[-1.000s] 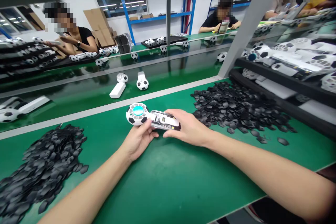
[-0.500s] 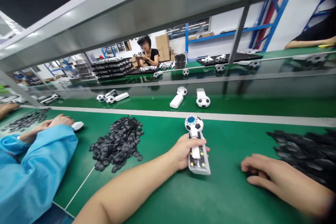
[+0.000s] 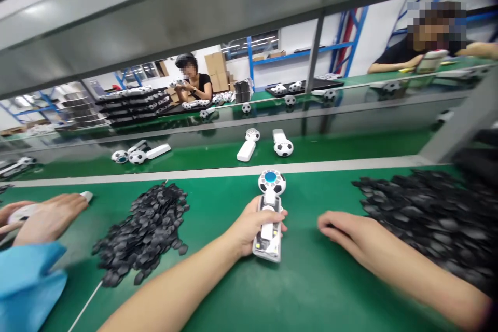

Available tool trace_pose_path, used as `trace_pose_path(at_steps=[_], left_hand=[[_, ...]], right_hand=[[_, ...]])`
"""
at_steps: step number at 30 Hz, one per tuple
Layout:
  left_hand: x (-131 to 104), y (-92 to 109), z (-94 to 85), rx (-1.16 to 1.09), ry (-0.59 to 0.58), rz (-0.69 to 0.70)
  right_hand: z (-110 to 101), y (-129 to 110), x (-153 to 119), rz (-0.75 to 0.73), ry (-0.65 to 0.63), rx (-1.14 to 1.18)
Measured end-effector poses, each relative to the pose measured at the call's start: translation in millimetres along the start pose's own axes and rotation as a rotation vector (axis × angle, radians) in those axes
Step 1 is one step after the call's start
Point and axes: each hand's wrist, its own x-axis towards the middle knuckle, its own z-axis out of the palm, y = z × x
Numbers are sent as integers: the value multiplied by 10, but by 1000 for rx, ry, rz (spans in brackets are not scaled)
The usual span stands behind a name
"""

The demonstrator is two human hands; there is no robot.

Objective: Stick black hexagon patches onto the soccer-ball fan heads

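Note:
My left hand (image 3: 249,223) is wrapped round the handle of a white handheld gadget with a soccer-ball head (image 3: 272,182). A blue disc shows in the ball, and small yellow squares sit inside the see-through handle. The thumb lies across the handle's front. To the right, my right hand (image 3: 350,231) is low over the green bench, apart from the gadget. Its fingers are pressed together in a pinch; what they hold, if anything, is hidden. Beside that forearm spreads a pile of flat black pieces (image 3: 420,228).
Another heap of black pieces (image 3: 143,228) lies left of my arm. A co-worker's hand (image 3: 50,218) and blue sleeve (image 3: 31,282) are at far left. Past a pale rail (image 3: 206,173), more white gadgets (image 3: 246,150) lie on the green belt. Two people sit beyond.
The view has turned to the right, bringing a second person across the line into sight. My right hand has come closer to the gadget. My left hand still grips it.

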Motion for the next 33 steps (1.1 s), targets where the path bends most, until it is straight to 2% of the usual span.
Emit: trace_pose_path(at_steps=[4,7,13,15,18,20,24,28,33], left_hand=[[-61,-3,34,162,-81,56],[-114,9,57,278,-137,56],[-141,12,53,361,-180,37],[-135,5,45,370,-187,46],[-135,-6,45,370,-198,53],[-143,-15,54,364,-215,44],[-176,-40,81,356,-276,13],[-210,-45,100,386,-336,-19],[-228,-12,105,413,-350,-29]], right_hand=[[-65,-84,4,-82,-16,76],[-92,-125,3,-94,-23,5],[-88,-98,10,5,-141,-133],[-70,-69,17,28,-117,-96],[-42,-49,34,39,45,53],[-30,-58,46,64,119,261],[-17,-92,58,75,72,661],[11,-93,60,46,20,800],[41,-77,64,40,5,895]])
